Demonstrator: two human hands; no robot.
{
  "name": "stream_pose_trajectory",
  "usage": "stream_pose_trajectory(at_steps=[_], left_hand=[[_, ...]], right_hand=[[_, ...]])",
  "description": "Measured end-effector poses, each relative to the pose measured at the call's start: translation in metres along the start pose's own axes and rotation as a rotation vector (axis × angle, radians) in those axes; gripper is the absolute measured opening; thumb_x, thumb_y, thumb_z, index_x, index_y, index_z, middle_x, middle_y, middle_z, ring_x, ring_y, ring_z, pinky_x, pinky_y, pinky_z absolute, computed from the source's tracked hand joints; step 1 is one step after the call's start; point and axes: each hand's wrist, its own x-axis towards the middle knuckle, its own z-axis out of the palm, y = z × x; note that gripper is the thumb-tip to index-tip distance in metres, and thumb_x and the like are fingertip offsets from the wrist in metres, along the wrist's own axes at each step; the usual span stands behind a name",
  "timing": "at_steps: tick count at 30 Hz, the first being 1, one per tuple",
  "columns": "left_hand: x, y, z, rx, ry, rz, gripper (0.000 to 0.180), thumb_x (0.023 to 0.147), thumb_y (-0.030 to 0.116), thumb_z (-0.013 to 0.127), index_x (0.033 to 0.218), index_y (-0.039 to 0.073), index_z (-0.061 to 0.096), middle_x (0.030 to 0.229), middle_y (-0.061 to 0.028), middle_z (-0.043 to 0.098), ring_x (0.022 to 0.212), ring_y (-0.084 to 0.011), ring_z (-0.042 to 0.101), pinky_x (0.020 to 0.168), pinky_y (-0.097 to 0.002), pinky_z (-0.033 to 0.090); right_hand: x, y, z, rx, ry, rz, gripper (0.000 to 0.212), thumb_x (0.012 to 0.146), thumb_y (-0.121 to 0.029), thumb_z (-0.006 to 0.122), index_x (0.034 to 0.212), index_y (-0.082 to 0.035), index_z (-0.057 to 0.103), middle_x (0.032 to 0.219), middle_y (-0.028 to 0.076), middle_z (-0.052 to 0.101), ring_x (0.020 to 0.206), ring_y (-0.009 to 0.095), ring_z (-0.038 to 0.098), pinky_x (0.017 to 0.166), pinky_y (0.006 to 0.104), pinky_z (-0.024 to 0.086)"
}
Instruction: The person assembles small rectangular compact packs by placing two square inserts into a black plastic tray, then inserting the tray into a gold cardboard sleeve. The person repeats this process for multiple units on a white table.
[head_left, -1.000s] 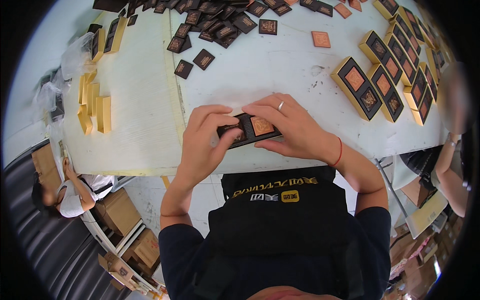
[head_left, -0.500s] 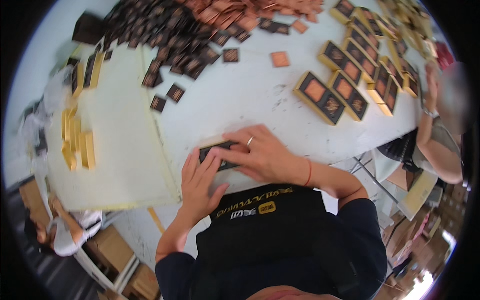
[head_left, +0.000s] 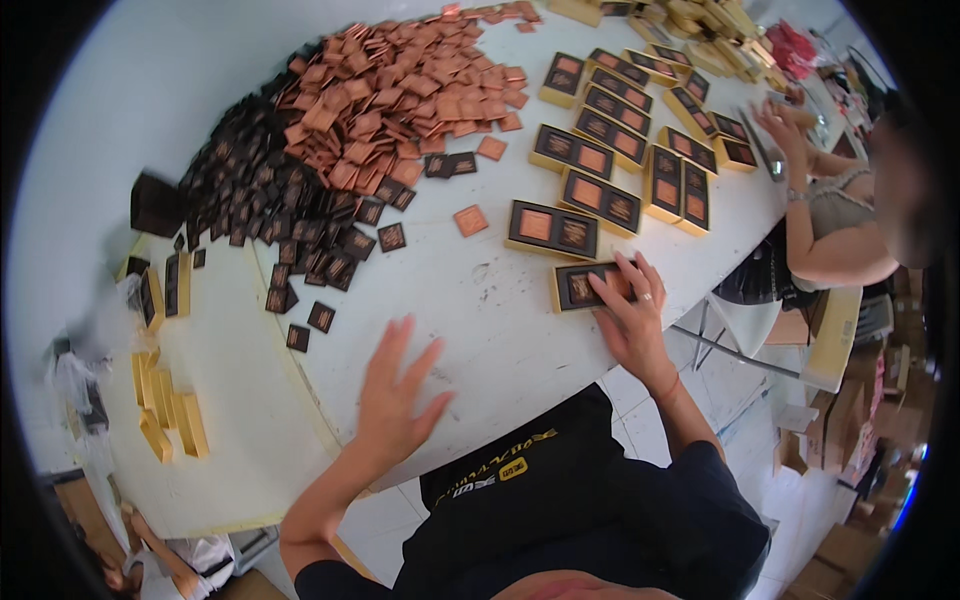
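Note:
My right hand (head_left: 634, 322) lies over the right part of a gold box (head_left: 563, 298) with a black insert, its fingers gripping across the top. A dark square packet shows in the box's left half; my fingers partly cover an orange square in the other half. Over the white table (head_left: 480, 365), my left hand (head_left: 392, 400) holds nothing and has its fingers spread. Just beyond the gripped box stands another gold box (head_left: 553, 228) with an orange and a dark square in it.
Loose orange packets (head_left: 400, 95) and dark packets (head_left: 310, 220) form a large pile at the far left. Several filled boxes (head_left: 610, 115) stand at the right. Gold trays (head_left: 160, 400) lie at the left. A co-worker's arm (head_left: 797, 165) reaches in from the right.
The box that was between both hands in front of me is now further right under my right hand. My left hand has come off it and opened. The view has shifted.

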Motion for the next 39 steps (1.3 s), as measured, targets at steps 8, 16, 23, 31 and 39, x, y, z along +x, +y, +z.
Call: stream_pose_trajectory(at_steps=[8,16,23,31,39], left_hand=[[0.175,-0.001,0.125,-0.063,0.087,0.122,0.091,0.087,0.029,0.073,0.156,0.003,0.021,0.162,-0.0290,0.011,0.149,-0.0508,0.011,0.120,-0.0546,0.019],[0.220,-0.008,0.104,-0.272,0.181,-0.084,0.076,0.088,0.025,0.068,0.151,0.004,0.032,0.160,-0.0243,0.024,0.144,-0.0411,0.032,0.113,-0.0479,0.035],[0.114,-0.227,-0.073,0.492,0.935,-0.247,0.056,0.077,0.014,0.074,0.128,0.000,0.054,0.129,-0.0214,0.053,0.122,-0.0407,0.049,0.104,-0.0474,0.040],[-0.096,-0.299,-0.130,0.933,0.503,-0.654,0.054,0.093,0.028,0.062,0.142,0.009,0.050,0.146,-0.0121,0.052,0.134,-0.0363,0.044,0.114,-0.0550,0.027],[-0.133,-0.068,-0.046,0.539,0.387,-0.564,0.049,0.089,0.013,0.065,0.136,0.007,0.056,0.136,-0.0074,0.060,0.135,-0.0377,0.041,0.119,-0.0572,0.013]], right_hand=[[0.061,0.038,0.021,0.010,0.194,-0.030,0.051,0.080,-0.002,0.069,0.130,-0.015,0.065,0.137,0.014,0.056,0.131,0.036,0.047,0.105,0.0476,0.038],[0.135,0.089,0.043,-0.414,0.213,-0.106,0.046,0.086,-0.006,0.061,0.132,-0.011,0.062,0.132,0.009,0.062,0.120,0.029,0.056,0.097,0.0438,0.043],[0.166,0.073,0.050,-0.255,0.301,-0.119,0.061,0.083,0.003,0.065,0.142,-0.009,0.053,0.144,0.016,0.051,0.135,0.035,0.045,0.110,0.0476,0.035],[0.171,-0.041,0.081,0.311,-0.117,-0.392,0.058,0.078,-0.007,0.077,0.132,-0.004,0.058,0.132,0.018,0.057,0.119,0.036,0.053,0.103,0.0405,0.043],[0.177,-0.035,0.079,0.361,-0.376,-0.236,0.029,0.078,-0.005,0.080,0.102,-0.001,0.064,0.103,0.010,0.064,0.087,0.023,0.063,0.077,0.0325,0.050]])
